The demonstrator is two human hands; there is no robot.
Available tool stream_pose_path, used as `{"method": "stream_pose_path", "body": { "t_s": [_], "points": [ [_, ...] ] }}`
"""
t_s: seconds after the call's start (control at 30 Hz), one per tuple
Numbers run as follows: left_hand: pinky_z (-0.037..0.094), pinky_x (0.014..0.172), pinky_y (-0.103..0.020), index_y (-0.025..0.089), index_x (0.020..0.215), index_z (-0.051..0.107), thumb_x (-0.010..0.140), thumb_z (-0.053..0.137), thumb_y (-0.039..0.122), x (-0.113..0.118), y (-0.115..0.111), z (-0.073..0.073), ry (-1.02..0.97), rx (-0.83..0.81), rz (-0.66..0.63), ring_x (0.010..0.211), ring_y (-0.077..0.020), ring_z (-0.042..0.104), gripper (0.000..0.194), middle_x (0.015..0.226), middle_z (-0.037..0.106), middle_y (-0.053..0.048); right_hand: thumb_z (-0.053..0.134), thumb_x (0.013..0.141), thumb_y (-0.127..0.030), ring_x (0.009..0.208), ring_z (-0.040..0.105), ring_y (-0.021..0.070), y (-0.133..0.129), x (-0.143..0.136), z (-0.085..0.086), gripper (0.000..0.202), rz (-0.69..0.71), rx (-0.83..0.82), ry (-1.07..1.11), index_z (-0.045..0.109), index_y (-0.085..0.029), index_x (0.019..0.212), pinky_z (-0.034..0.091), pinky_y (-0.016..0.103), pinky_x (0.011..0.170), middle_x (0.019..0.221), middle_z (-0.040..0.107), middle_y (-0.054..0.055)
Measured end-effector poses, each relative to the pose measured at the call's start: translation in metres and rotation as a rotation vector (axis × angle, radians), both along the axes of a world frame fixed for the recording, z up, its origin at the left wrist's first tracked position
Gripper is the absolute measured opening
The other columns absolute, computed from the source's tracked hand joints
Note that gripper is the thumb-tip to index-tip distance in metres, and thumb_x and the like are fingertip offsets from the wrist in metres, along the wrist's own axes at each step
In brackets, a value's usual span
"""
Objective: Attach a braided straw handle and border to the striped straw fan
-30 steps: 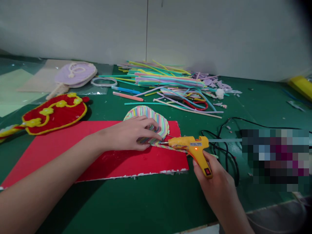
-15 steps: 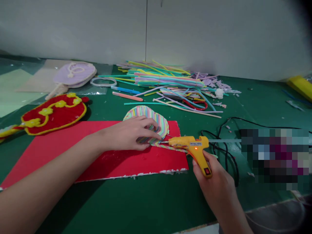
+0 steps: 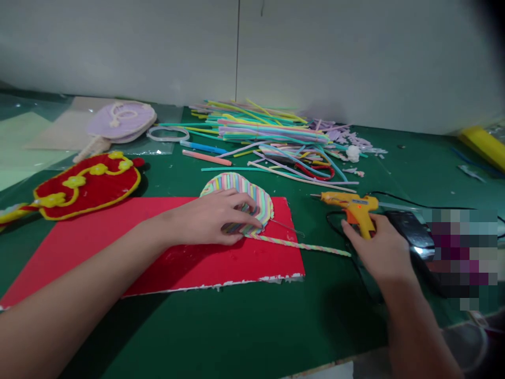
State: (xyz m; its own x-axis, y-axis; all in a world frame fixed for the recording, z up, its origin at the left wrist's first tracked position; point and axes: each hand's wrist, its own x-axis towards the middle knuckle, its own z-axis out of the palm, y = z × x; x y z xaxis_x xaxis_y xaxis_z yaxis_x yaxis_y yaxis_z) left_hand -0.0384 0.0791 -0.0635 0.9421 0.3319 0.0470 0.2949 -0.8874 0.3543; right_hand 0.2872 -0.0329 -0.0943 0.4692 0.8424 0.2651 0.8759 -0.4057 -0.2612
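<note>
My left hand [image 3: 216, 216] grips a striped pastel pipe-cleaner panel [image 3: 260, 202] with a wavy outline, resting on a red board [image 3: 189, 266]. Its fingertips lie over the panel's lower part and hide some of it. From the panel's lower edge a twisted multicoloured pipe-cleaner strand [image 3: 307, 246] runs right, past the board's edge. A thin thread of glue [image 3: 288, 228] seems to stretch above the strand. To the right, my right hand [image 3: 382, 252] is wrapped round the handle of a yellow hot glue gun [image 3: 351, 202]. Its nozzle points left, apart from the panel, and its orange light glows.
Pipe cleaners [image 3: 272, 129] are heaped against the wall, with red-handled scissors [image 3: 315, 171] among them. A red fan [image 3: 90, 187] and a lilac fan [image 3: 120, 122] lie left. Two markers [image 3: 207, 158] sit mid-table. A black cord, a dark device [image 3: 410, 229] and a blurred patch are at right.
My right hand has carried the glue gun up and right, away from the panel, uncovering the twisted strand. My left hand stays where it was on the panel.
</note>
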Motion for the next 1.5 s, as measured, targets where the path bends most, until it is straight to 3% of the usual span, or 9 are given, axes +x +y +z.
{"method": "stream_pose_path", "body": {
  "t_s": [0.1, 0.23, 0.27, 0.37, 0.47, 0.6, 0.8, 1.13, 1.5],
  "points": [
    [0.035, 0.097, -0.034, 0.032, 0.115, 0.06, 0.082, 0.055, 0.021, 0.0, 0.001, -0.001, -0.005, 0.0, -0.006, 0.113, -0.0214, 0.047, 0.035, 0.122, 0.052, -0.004, 0.048, 0.08, -0.056, 0.092, 0.055, 0.0311, 0.004, 0.004, -0.001, 0.051, 0.117, -0.038, -0.112, 0.061, -0.011, 0.1, 0.044, 0.043, 0.078, 0.094, 0.059, 0.015],
    [0.036, 0.096, -0.034, 0.032, 0.114, 0.061, 0.081, 0.056, 0.021, -0.001, 0.001, -0.002, -0.028, -0.004, -0.005, 0.112, -0.0219, 0.048, 0.035, 0.121, 0.053, -0.004, 0.049, 0.084, -0.052, 0.099, 0.052, 0.0327, -0.006, -0.02, 0.013, 0.046, 0.202, 0.148, -0.241, 0.061, -0.013, 0.105, 0.042, 0.045, 0.082, 0.105, 0.055, 0.018],
    [0.036, 0.095, -0.034, 0.032, 0.113, 0.061, 0.081, 0.056, 0.021, -0.001, 0.001, -0.003, -0.034, -0.004, -0.005, 0.111, -0.022, 0.049, 0.035, 0.121, 0.053, -0.004, 0.051, 0.085, -0.048, 0.098, 0.053, 0.0306, -0.009, -0.03, 0.016, 0.039, 0.277, 0.195, -0.22, 0.062, -0.015, 0.103, 0.042, 0.043, 0.083, 0.103, 0.055, 0.016],
    [0.036, 0.095, -0.033, 0.032, 0.113, 0.061, 0.081, 0.056, 0.02, -0.001, 0.001, -0.003, -0.042, -0.001, -0.005, 0.111, -0.0217, 0.049, 0.035, 0.121, 0.053, -0.004, 0.056, 0.085, -0.037, 0.089, 0.056, 0.0229, -0.013, -0.056, 0.017, 0.021, 0.621, 0.117, -0.019, 0.063, -0.019, 0.095, 0.045, 0.035, 0.078, 0.091, 0.057, 0.009],
    [0.036, 0.095, -0.033, 0.032, 0.113, 0.061, 0.08, 0.057, 0.02, -0.001, 0.001, -0.004, -0.037, 0.012, -0.007, 0.111, -0.0216, 0.048, 0.036, 0.121, 0.053, -0.004, 0.054, 0.087, -0.034, 0.086, 0.056, 0.0213, -0.01, -0.07, 0.009, 0.017, 0.755, -0.035, 0.107, 0.061, -0.02, 0.094, 0.044, 0.033, 0.075, 0.09, 0.059, 0.007],
    [0.036, 0.094, -0.033, 0.033, 0.113, 0.061, 0.08, 0.057, 0.021, -0.001, 0.001, -0.005, -0.038, 0.01, -0.005, 0.11, -0.0215, 0.049, 0.035, 0.119, 0.053, -0.003, 0.046, 0.092, -0.027, 0.082, 0.056, 0.0199, -0.004, -0.073, 0.007, 0.016, 0.804, -0.113, 0.101, 0.058, -0.019, 0.086, 0.04, 0.031, 0.071, 0.088, 0.061, 0.007],
    [0.036, 0.093, -0.032, 0.033, 0.113, 0.061, 0.08, 0.056, 0.021, -0.001, 0.001, -0.005, -0.041, 0.009, -0.004, 0.111, -0.0212, 0.048, 0.035, 0.12, 0.053, -0.003, 0.041, 0.094, -0.025, 0.074, 0.057, 0.0181, -0.001, -0.073, 0.02, 0.019, 0.818, -0.138, -0.046, 0.057, -0.018, 0.088, 0.033, 0.031, 0.068, 0.082, 0.065, 0.004],
    [0.037, 0.094, -0.032, 0.034, 0.114, 0.06, 0.078, 0.058, 0.019, -0.002, 0.001, -0.005, -0.058, 0.009, -0.011, 0.109, -0.0212, 0.049, 0.039, 0.119, 0.054, -0.003, 0.047, 0.093, -0.026, 0.08, 0.059, 0.0166, 0.027, -0.07, 0.036, 0.018, 0.923, -0.175, -0.033, 0.062, -0.021, 0.085, 0.035, 0.031, 0.071, 0.086, 0.065, 0.002],
    [0.037, 0.095, -0.034, 0.031, 0.115, 0.059, 0.08, 0.057, 0.019, -0.002, 0.0, -0.003, -0.047, -0.025, 0.008, 0.112, -0.0221, 0.048, 0.038, 0.122, 0.053, -0.004, 0.05, 0.091, -0.026, 0.086, 0.058, 0.0178, 0.033, -0.067, 0.024, 0.016, 0.883, -0.127, 0.186, 0.064, -0.021, 0.085, 0.041, 0.032, 0.077, 0.087, 0.064, 0.003]
  ]
}}
